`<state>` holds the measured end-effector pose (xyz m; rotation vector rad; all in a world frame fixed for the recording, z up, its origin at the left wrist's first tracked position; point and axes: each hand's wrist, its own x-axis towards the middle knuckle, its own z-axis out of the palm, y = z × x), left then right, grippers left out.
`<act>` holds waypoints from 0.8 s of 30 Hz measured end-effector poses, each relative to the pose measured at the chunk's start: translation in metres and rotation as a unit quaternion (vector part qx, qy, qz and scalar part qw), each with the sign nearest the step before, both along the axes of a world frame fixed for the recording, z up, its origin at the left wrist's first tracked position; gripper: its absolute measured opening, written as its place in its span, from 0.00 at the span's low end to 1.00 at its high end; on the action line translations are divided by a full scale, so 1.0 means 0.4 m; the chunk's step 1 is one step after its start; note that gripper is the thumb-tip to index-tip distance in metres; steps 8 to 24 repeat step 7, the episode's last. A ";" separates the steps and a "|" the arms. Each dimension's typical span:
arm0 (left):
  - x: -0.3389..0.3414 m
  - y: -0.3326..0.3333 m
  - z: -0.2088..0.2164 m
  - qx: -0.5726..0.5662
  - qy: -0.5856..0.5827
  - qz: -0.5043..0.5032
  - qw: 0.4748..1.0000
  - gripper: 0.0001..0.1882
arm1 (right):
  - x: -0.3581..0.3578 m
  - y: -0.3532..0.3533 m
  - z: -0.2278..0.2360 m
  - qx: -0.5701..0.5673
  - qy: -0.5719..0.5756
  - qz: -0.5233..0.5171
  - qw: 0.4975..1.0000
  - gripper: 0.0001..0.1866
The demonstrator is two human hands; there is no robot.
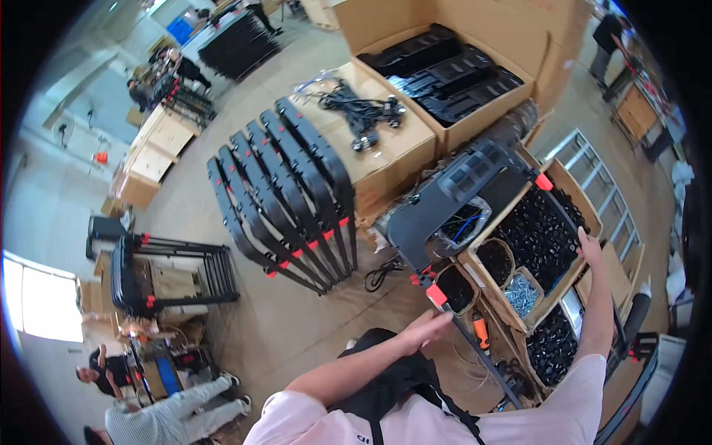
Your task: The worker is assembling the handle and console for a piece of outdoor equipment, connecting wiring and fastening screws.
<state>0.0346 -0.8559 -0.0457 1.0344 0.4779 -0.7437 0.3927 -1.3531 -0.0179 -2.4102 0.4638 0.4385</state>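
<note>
A black frame with a broad panel (456, 182) and two long tube legs lies tilted over the parts boxes in front of me. Red pieces (436, 294) mark where the legs join it. My right hand (590, 251) grips the right leg near its end, above a box of small black parts (538, 230). Beside the red piece on the left leg, my left hand (426, 331) has its fingers closed against the tube; their tips are partly hidden. An orange-handled power screwdriver (481, 332) rests just right of the left leg.
Several similar black frames (278, 185) stand in a row at left. Behind lie black cables (345, 104) on a carton and black panels (445, 70) in an open box. Screws (522, 292) fill a small tub. A ladder (593, 174) lies at right; other people (167, 419) work farther off.
</note>
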 end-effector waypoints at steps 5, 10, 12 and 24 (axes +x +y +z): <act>0.050 -0.018 0.059 -0.046 0.106 0.215 0.970 0.24 | -0.045 0.022 0.139 -0.069 -0.078 0.091 0.990 0.42; 0.019 0.045 0.082 -0.074 0.121 0.185 0.972 0.31 | -0.073 0.087 0.276 -0.059 -0.162 0.175 0.969 0.36; 0.019 0.045 0.082 -0.074 0.121 0.185 0.972 0.31 | -0.073 0.087 0.276 -0.059 -0.162 0.175 0.969 0.36; 0.019 0.045 0.082 -0.074 0.121 0.185 0.972 0.31 | -0.073 0.087 0.276 -0.059 -0.162 0.175 0.969 0.36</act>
